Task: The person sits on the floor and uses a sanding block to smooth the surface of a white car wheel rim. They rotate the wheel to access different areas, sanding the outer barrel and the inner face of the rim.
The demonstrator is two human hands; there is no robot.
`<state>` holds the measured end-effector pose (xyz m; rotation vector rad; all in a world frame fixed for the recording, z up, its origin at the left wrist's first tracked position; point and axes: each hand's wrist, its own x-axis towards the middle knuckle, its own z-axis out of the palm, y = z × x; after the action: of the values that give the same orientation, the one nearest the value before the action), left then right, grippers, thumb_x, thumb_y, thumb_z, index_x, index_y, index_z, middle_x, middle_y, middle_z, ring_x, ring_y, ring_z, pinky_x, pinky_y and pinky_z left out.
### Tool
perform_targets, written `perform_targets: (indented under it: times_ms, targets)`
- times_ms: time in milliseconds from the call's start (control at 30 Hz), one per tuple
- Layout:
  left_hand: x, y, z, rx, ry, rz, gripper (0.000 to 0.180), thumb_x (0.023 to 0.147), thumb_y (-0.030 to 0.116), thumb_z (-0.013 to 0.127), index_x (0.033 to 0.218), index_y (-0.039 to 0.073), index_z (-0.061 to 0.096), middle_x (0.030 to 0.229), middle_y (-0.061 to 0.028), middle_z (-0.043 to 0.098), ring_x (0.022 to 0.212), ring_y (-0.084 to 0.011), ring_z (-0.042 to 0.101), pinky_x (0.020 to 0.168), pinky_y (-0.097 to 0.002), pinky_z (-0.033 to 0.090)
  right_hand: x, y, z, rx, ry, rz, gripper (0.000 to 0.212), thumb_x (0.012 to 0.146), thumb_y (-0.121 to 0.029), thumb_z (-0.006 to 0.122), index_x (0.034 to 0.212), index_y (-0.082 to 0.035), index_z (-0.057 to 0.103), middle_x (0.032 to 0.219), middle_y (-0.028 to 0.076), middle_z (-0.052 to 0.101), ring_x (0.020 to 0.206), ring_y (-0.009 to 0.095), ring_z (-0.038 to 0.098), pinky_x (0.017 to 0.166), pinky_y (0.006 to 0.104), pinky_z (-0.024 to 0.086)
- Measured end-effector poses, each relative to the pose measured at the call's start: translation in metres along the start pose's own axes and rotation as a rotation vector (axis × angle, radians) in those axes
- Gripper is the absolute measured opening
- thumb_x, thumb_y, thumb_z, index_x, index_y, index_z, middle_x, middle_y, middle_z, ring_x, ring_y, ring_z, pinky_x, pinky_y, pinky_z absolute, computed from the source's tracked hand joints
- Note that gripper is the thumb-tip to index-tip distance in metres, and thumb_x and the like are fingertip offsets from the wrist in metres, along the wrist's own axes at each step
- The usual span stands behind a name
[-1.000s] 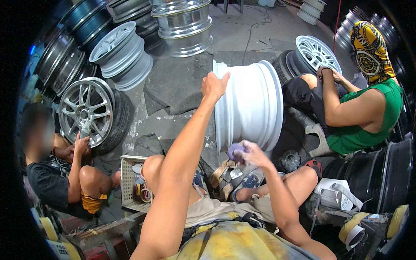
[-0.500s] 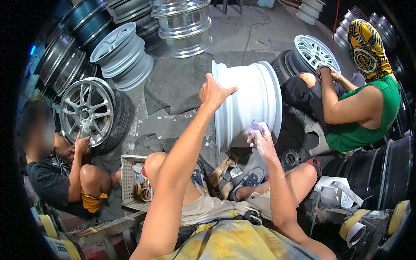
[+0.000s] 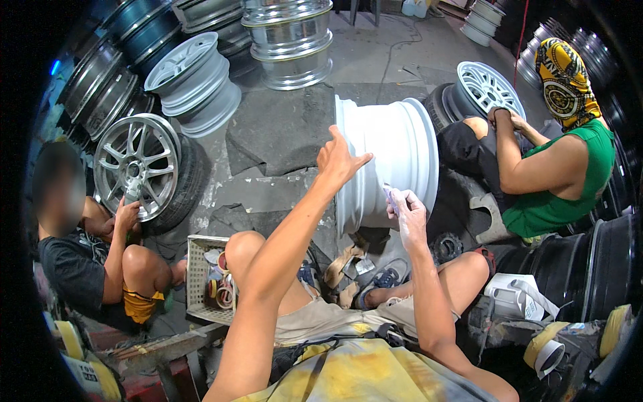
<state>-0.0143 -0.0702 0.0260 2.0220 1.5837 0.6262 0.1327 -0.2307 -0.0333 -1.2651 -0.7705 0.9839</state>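
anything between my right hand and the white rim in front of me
Nothing visible. The right hand, pinching a small pale piece, is right up against the barrel of the white rim. The left hand already rests on the rim's near edge.

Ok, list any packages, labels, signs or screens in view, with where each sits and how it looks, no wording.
No signs or screens show.
White plastic jug: on the floor right of the person's right knee, boxy, with a handle.
White slatted crate: by the left knee, holding tape rolls.
Small pale sheet: pinched in the right hand against the upright white wheel rim; the left hand rests on its edge.
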Motion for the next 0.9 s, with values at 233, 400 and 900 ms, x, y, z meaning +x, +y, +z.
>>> perform_targets:
  times_ms: [233,400,900]
  targets:
    - [0.028,-0.006,-0.011,0.059,-0.018,-0.015,0.071,0.085,0.056,0.072,0.109,-0.010,0.060,0.108,-0.0331,0.068,0.102,-0.0459,0.068,0.088,-0.0529,0.054,-0.001,-0.014,-0.009,0.193,0.024,0.023,0.018,0.100,-0.019,0.066,0.097,-0.001,0.066,0.090,0.005,0.068,0.071,0.008,0.059,0.064,0.0233,0.048]
    - [0.083,0.004,-0.004,-0.014,0.078,-0.230,0.054,0.095,0.044,0.061,0.113,-0.006,0.066,0.114,-0.0280,0.069,0.109,-0.0433,0.067,0.094,-0.0492,0.053,0.004,-0.007,-0.005,0.023,0.079,-0.096,0.018,0.095,-0.011,0.071,0.107,0.000,0.063,0.088,0.004,0.066,0.070,0.008,0.058,0.062,0.0220,0.047]
    - [0.087,0.000,0.009,-0.044,0.112,-0.233,0.044,0.100,0.035,0.053,0.103,-0.004,0.073,0.107,-0.0273,0.071,0.104,-0.0430,0.069,0.092,-0.0499,0.054,0.042,-0.015,0.040,-0.843,0.340,-0.398,0.031,0.085,-0.026,0.077,0.074,0.000,0.065,0.066,0.017,0.066,0.064,0.035,0.066,0.063,0.0419,0.050]
